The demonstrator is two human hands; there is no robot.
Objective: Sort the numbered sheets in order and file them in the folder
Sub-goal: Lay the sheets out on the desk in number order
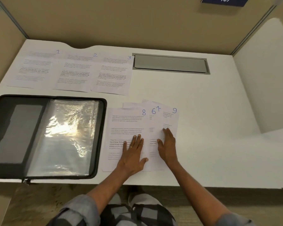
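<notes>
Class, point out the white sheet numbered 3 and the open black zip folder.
White sheet numbered 3 (113, 75): head view, printed middle.
Open black zip folder (16, 131): head view, left inner panel.

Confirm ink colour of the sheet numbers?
Blue, best seen on sheet 8, head view.

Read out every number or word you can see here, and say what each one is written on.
"1": far-left sheet, back row
"2": middle sheet, back row
"3": third sheet, back row
"8": top fanned sheet
"6": second fanned sheet
"7", probably: narrow strip behind it
"9": rightmost fanned sheet
"137": blue sign, partly cut off
Printed paragraphs: too blurred to read.
</notes>
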